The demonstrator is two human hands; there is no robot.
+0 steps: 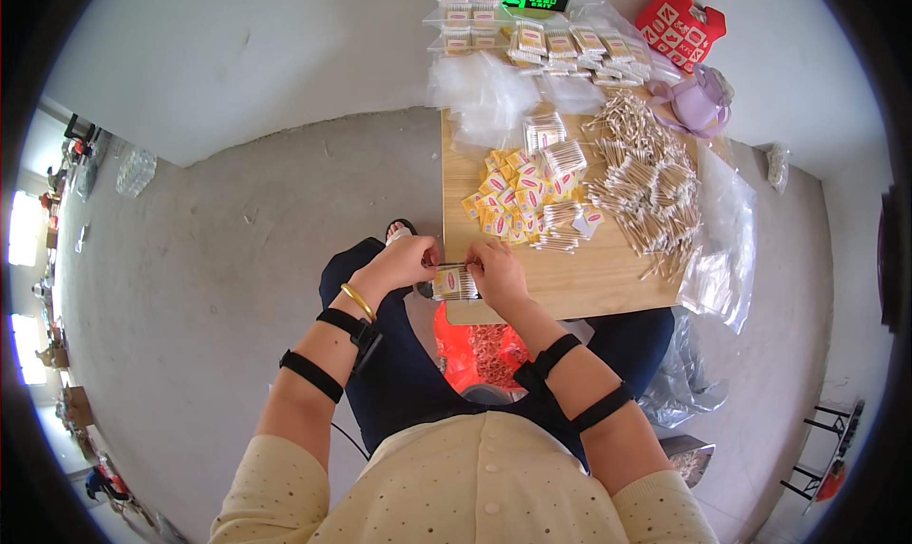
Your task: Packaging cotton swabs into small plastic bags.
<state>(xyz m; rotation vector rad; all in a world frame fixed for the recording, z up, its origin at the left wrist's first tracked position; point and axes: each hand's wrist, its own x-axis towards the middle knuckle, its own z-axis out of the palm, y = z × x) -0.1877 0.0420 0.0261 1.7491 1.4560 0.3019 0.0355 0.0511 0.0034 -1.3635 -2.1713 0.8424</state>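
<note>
At the near left corner of the wooden table [560,292], I hold a small clear bag of cotton swabs [453,284] with a yellow card inside. My left hand [410,261] pinches the bag's top edge at its left end. My right hand [498,270] is closed on the same edge at the right. The bag hangs below my fingers, partly past the table edge. Beyond my right hand lie several loose cotton swabs [559,240] and a heap of yellow-and-white cards [513,197]. Two swab bundles [562,157] rest just behind the cards.
A large pile of loose cotton swabs [651,188] covers the table's right side, beside clear plastic sheeting [724,245]. Empty clear bags [484,93], filled packs [570,45], a purple jug [701,102] and a red bag [682,26] stand farther back. Below the table is a red plastic bag [456,344].
</note>
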